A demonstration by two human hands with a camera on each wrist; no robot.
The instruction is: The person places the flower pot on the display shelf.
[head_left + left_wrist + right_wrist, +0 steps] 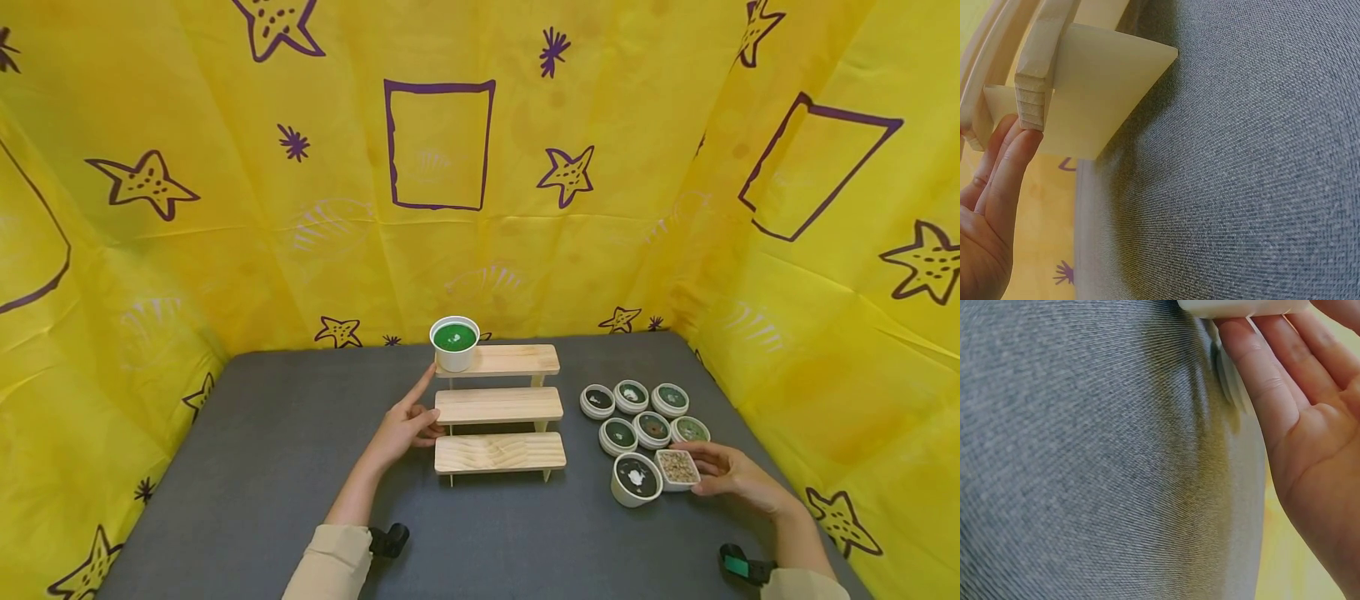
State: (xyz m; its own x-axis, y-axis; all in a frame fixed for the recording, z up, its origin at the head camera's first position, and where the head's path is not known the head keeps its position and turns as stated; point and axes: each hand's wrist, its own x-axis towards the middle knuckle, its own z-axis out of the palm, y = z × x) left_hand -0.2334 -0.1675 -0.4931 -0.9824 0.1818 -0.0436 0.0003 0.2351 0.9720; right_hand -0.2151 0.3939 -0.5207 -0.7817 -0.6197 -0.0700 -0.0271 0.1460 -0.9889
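Observation:
A three-step wooden shelf stand [498, 406] stands mid-table. My left hand [401, 429] is at its left side, the index finger reaching straight to the top step and the thumb by the middle step's end. In the left wrist view, fingertips [1030, 139] touch the end of a wooden step. On the top step's left end sits a white cup [454, 360] with a green, glossy top. My right hand [738, 479] holds a small square white dish [678, 468] of beige grains between thumb and fingers. Close to its left is a white cup [633, 492] with a dark top and white patch.
Several small round white tubs [620, 435] with green or dark tops cluster on the right, just behind the square dish. The grey table [285, 450] meets a yellow curtain [337, 275] with purple drawings at the back and sides.

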